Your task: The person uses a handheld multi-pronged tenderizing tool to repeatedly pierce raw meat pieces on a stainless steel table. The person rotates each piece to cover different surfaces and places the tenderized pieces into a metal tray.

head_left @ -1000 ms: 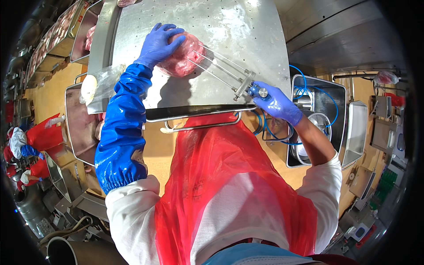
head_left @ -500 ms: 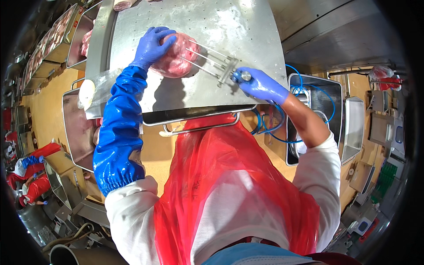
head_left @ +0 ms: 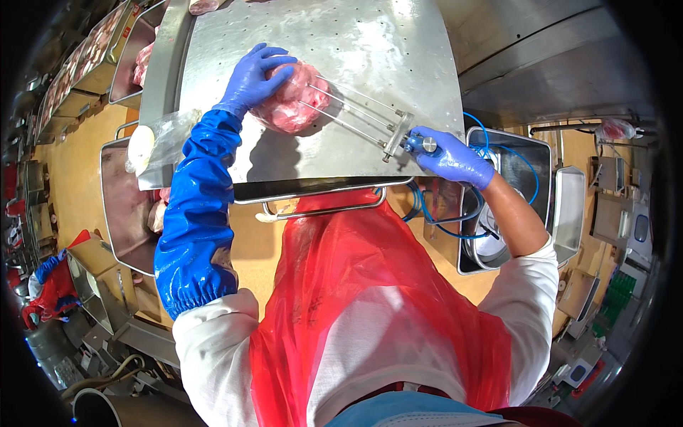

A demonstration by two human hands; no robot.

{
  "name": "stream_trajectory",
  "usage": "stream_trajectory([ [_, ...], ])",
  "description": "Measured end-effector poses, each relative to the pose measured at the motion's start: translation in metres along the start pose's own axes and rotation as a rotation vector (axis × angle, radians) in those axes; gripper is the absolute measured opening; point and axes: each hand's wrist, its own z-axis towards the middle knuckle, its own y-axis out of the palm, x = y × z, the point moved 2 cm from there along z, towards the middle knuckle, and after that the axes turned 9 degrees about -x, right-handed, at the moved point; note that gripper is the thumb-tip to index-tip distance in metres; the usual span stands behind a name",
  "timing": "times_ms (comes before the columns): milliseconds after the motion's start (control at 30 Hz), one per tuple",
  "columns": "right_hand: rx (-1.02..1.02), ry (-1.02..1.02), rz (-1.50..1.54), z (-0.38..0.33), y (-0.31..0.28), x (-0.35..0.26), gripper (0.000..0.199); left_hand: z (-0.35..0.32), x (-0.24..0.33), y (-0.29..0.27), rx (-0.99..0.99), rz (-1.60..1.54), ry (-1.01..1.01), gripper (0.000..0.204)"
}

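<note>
A round, pink piece of raw meat (head_left: 292, 99) lies on the perforated metal worktop (head_left: 384, 53). My left hand (head_left: 257, 80), in a purple glove, grips its upper left side, fingers spread over the top and thumb across it. In my right hand (head_left: 455, 158), also gloved, is the blue-and-metal handle of a multi-needle injector (head_left: 398, 135). Its long thin needles point left, with their tips at or inside the meat's right side; how deep they sit is hidden. Most of their length shows outside the meat.
A clear plastic bag (head_left: 167, 139) lies on the worktop's left edge. Meat tubs (head_left: 117, 206) stand at the left. Blue hose (head_left: 530, 167) coils around a metal bin (head_left: 466, 249) at the right. A metal bar handle (head_left: 324, 212) juts out before me. Co-workers (head_left: 53, 288) are far left.
My right hand and the injector have moved right and slightly toward me. More needle length now shows outside the meat. My left hand stays on the meat, which has shifted slightly right.
</note>
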Motion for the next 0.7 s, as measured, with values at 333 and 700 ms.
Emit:
stream_trajectory([
  [333, -0.050, -0.031, -0.079, 0.016, -0.008, -0.002, 0.029, 0.001, -0.004, -0.004, -0.062, -0.076, -0.038, 0.028],
  [700, -0.049, -0.037, -0.142, 0.041, 0.004, 0.001, 0.034, 0.000, 0.002, -0.001, 0.007, -0.005, -0.025, 0.028],
])
